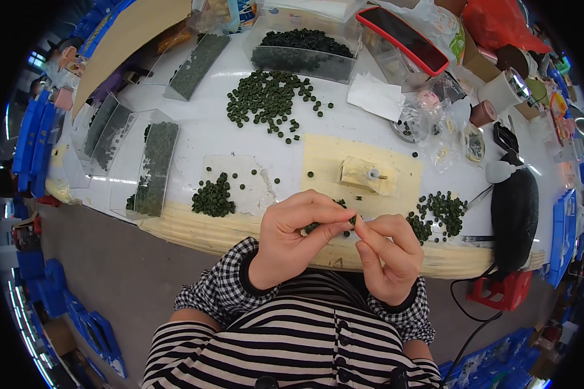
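Observation:
In front of my body, at the table's near edge, my left hand (295, 233) pinches a small dark green round piece (352, 220) between thumb and forefinger. My right hand (394, 256) meets it there, fingers curled, its forefinger tip at the piece; whether it grips something of its own is hidden. Just beyond my fingers stands a tape-wrapped block (363, 175) with a short metal pin (379, 176) on it. A yellowish sheet (318, 152) lies under the block. Loose green pieces lie in a left pile (214, 198) and a right pile (442, 214).
A bigger heap of green pieces (266, 97) lies farther back, before a clear bin (305, 61) full of them. More clear trays (152, 165) stand left. A red-edged phone (405, 40), white tissue (375, 96) and black cloth-like object (514, 217) are to the right.

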`<state>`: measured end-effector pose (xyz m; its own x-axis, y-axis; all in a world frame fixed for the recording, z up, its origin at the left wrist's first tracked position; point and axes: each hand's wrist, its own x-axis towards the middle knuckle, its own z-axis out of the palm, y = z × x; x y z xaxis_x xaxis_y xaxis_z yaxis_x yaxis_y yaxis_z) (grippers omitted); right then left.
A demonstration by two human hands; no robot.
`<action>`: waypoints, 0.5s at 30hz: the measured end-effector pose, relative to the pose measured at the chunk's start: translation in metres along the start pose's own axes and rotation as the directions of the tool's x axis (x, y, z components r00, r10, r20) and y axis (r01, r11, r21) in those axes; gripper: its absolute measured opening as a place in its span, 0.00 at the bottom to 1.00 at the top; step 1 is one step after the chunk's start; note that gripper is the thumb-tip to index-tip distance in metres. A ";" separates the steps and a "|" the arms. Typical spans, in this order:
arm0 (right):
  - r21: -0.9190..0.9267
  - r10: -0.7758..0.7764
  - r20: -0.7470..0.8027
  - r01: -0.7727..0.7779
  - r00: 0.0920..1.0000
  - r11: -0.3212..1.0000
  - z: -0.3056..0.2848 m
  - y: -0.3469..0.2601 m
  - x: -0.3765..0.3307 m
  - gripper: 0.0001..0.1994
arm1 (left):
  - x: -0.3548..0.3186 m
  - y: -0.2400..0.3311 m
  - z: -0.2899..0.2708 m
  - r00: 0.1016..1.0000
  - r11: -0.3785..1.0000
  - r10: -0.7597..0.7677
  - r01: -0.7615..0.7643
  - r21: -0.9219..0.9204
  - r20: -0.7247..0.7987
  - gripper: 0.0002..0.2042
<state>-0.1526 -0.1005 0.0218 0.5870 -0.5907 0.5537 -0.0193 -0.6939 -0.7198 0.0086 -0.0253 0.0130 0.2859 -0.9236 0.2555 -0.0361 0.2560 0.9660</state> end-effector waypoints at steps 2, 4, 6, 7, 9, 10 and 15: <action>0.005 0.019 -0.001 -0.019 1.000 1.000 0.000 0.001 -0.002 0.16 | 0.000 -0.001 0.000 1.000 1.000 -0.007 0.007 -0.005 0.005 0.11; -0.003 0.021 0.000 -0.021 1.000 1.000 -0.001 0.002 0.000 0.17 | 0.002 -0.003 0.002 0.999 0.996 -0.043 0.041 -0.079 -0.018 0.11; -0.026 0.047 -0.039 -0.048 0.998 0.999 -0.007 0.002 0.005 0.16 | 0.004 -0.004 0.003 0.991 0.966 -0.134 0.130 -0.222 -0.004 0.10; -0.043 0.070 -0.079 -0.074 0.994 0.996 -0.012 0.003 0.009 0.16 | 0.007 -0.004 0.003 0.979 0.925 -0.203 0.201 -0.323 0.028 0.10; -0.118 0.103 -0.167 -0.124 0.981 0.985 -0.019 0.010 0.016 0.15 | 0.012 -0.006 0.002 0.943 0.783 -0.309 0.324 -0.531 0.119 0.09; -0.175 0.111 -0.215 -0.150 0.970 0.973 -0.022 0.016 0.019 0.15 | 0.015 -0.007 0.001 0.923 0.681 -0.343 0.373 -0.630 0.176 0.09; -0.320 0.121 -0.192 -0.178 0.974 0.930 -0.014 0.028 0.034 0.11 | 0.021 -0.019 -0.002 0.864 0.428 -0.398 0.473 -0.770 0.310 0.11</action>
<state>-0.1450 -0.1459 0.0258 0.4140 -0.7380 0.5328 -0.3818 -0.6722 -0.6344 0.0171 -0.0487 0.0003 -0.0354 -0.9879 -0.1512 0.8568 -0.1079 0.5042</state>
